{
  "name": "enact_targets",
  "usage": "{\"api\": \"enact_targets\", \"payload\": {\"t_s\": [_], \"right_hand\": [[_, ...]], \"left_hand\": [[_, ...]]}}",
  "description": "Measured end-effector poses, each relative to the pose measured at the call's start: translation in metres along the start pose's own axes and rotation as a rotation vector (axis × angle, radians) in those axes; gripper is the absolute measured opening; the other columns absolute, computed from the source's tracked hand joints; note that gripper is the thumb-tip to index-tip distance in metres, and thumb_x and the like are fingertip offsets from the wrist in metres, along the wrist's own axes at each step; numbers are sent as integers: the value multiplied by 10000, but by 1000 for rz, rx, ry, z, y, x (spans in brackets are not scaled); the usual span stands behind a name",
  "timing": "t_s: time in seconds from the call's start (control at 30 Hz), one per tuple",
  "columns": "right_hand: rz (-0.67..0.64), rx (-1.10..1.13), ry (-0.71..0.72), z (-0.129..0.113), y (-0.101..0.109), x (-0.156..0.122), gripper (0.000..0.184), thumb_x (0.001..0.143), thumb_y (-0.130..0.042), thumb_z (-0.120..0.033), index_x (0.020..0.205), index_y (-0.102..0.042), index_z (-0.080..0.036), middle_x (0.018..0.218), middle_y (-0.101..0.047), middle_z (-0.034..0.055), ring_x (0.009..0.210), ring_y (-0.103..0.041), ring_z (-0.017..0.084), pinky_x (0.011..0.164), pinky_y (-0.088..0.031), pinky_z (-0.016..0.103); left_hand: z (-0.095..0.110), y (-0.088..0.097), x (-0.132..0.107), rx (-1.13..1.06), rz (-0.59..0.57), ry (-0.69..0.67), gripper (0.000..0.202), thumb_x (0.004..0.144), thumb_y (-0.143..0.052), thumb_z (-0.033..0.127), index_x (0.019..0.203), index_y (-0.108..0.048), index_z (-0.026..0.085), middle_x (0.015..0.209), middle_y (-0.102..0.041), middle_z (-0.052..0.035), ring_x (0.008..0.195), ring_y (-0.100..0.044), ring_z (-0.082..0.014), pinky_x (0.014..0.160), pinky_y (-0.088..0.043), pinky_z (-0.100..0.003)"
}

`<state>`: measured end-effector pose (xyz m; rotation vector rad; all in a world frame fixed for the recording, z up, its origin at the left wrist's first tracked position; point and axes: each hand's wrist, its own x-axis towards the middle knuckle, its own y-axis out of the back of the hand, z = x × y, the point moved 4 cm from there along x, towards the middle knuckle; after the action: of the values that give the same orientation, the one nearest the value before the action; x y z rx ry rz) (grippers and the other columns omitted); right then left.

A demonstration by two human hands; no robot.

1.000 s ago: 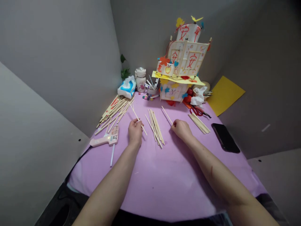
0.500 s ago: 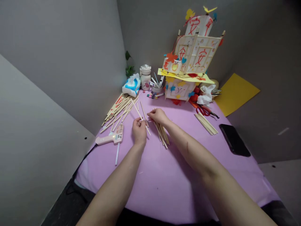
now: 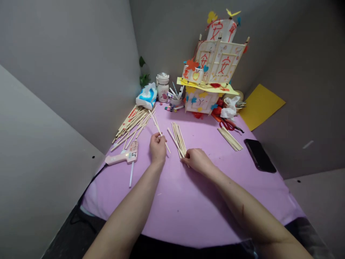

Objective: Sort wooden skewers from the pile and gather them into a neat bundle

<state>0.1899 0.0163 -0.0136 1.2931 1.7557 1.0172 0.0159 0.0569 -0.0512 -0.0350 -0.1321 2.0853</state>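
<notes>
Between the fingers of my left hand (image 3: 158, 148) is a thin wooden stick (image 3: 159, 128), slanting up and to the left over the table. My right hand (image 3: 198, 159) is closed at the near end of a small bundle of wooden sticks (image 3: 178, 136) lying on the cloth, its fingertips pinching the stick ends. One stick of that bundle leans out to the left. Left of my left hand is a larger loose pile of wooden sticks (image 3: 134, 122), and nearer to me lies a pink glue gun (image 3: 126, 156) with a clear glue stick.
A paper-and-stick tower model (image 3: 212, 64) stands at the back. Near it are a white bottle (image 3: 162, 88), a tissue pack (image 3: 147, 96) and red scissors (image 3: 228, 124). To the right lie another row of sticks (image 3: 230, 139) and a black phone (image 3: 259, 155) on the purple cloth (image 3: 172, 212).
My right hand has moved from the far end of the small bundle to its near end. My left hand stays about in place with its stick. The view has shifted slightly.
</notes>
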Motion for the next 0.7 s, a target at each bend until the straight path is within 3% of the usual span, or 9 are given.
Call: {"api": "enact_targets", "payload": {"t_s": [0.1, 0.17, 0.3, 0.4, 0.5, 0.7], "right_hand": [[34, 150, -35, 8, 5, -9, 197, 782, -616, -236, 596, -656, -187, 562, -640, 34, 549, -544, 141, 565, -341, 264], [55, 286, -49, 17, 10, -16, 224, 792, -597, -267, 590, -645, -182, 561, -630, 26, 534, -523, 127, 547, -340, 254], [2, 649, -67, 40, 8, -31, 292, 814, -578, -403, 645, -615, -168, 534, -561, -9, 468, -426, 98, 479, -312, 234], [54, 795, -96, 55, 4, -37, 319, 804, -594, -459, 689, -605, -162, 541, -535, -25, 470, -405, 90, 471, -306, 226], [110, 807, -90, 61, 3, -40, 299, 810, -596, -439, 687, -593, -167, 573, -560, -15, 513, -456, 102, 507, -344, 231], [121, 896, -65, 58, 1, -46, 159, 806, -599, -346, 794, -565, -191, 602, -583, -29, 523, -523, 121, 525, -396, 243]], "left_hand": [[4, -5, -5, -41, -53, -5, 269, 768, -581, 281, 1019, -557, 185, 688, -566, 40, 505, -438, -84, 490, -325, -208], [7, -13, -13, -90, -147, 32, 261, 754, -601, 271, 995, -564, 179, 674, -564, 42, 500, -432, -77, 482, -322, -200], [9, -37, -42, -170, -474, 205, 216, 727, -652, 276, 898, -568, 174, 668, -594, 29, 486, -455, -66, 478, -347, -193], [9, -49, -65, -152, -672, 298, 237, 716, -690, 307, 862, -556, 177, 674, -626, 9, 486, -485, -68, 480, -371, -193], [10, -54, -76, -118, -736, 325, 228, 712, -697, 292, 822, -534, 176, 694, -650, -12, 509, -520, -73, 500, -395, -195], [8, -56, -81, -114, -751, 357, 216, 724, -693, 273, 821, -527, 174, 668, -617, 14, 515, -522, -64, 513, -394, -194]]}}
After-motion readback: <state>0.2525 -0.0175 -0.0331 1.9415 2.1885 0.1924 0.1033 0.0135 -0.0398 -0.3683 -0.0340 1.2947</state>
